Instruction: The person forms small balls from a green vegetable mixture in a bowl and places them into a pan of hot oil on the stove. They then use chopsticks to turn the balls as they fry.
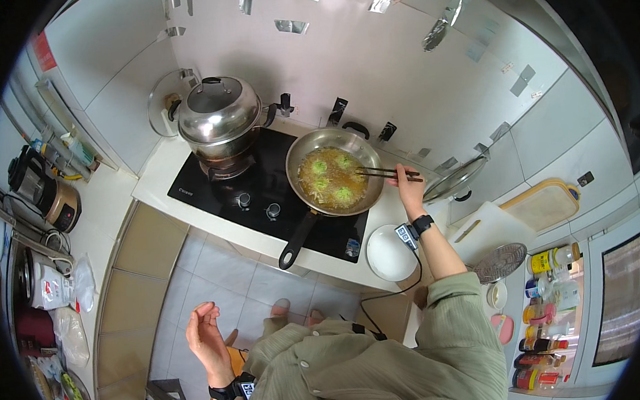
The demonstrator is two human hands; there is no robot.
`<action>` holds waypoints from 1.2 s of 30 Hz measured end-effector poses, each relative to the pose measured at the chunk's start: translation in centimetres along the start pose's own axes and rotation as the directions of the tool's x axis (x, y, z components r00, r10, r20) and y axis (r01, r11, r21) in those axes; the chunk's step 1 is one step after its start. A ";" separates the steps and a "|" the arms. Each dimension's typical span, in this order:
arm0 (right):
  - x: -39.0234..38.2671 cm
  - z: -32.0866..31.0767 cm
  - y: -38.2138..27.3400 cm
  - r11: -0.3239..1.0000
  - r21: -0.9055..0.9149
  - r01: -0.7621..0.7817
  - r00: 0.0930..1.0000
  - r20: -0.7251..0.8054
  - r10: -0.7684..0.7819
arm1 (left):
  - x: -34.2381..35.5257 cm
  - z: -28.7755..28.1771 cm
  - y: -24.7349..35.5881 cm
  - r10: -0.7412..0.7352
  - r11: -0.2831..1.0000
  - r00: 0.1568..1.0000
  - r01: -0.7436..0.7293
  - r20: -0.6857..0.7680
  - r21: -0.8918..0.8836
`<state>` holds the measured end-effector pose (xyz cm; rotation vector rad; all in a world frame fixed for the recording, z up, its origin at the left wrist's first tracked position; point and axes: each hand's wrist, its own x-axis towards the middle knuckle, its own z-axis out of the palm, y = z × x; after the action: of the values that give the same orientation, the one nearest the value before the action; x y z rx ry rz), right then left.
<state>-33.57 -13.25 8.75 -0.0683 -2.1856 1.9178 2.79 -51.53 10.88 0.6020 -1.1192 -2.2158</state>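
Note:
My right hand (409,187) is closed around a pair of dark chopsticks (378,173), whose tips reach over the right side of a steel frying pan (300,144). Several green, shredded-looking patties (319,168) sit in bubbling yellowish oil inside it. Whether the chopsticks touch a patty I cannot tell. The pan rests on a black cooktop (187,185), its black handle pointing toward me. Away from the stove, at the lower left, my left hand (207,337) is raised with nothing in it, its fingers loosely bent and apart from the palm.
A lidded steel pot (220,118) stands on the left burner. Right of the cooktop is a white plate (392,253), with a glass lid (456,179) leaning behind. Farther right lie a knife (468,230) and a cutting board (541,205); bottles (545,344) line the right side.

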 end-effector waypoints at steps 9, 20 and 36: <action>-6.6 6.3 -2.0 0.887 -0.176 0.426 0.837 0.448 -0.313 | -0.3 -0.7 0.2 0.010 0.999 1.000 -0.010 -0.015 -0.044; -5.6 9.3 0.6 0.580 -0.264 0.771 0.575 0.680 -0.454 | -0.7 -3.3 0.6 0.004 0.996 0.996 -0.013 -0.090 -0.092; -0.3 1.8 0.9 0.983 0.104 -0.151 0.988 0.055 0.146 | -0.3 -3.6 0.8 -0.013 0.995 0.994 0.002 -0.108 -0.102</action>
<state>-33.69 -14.90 7.64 -0.1735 -2.1572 2.1352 5.47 -53.75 9.57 0.6751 -0.9453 -2.2035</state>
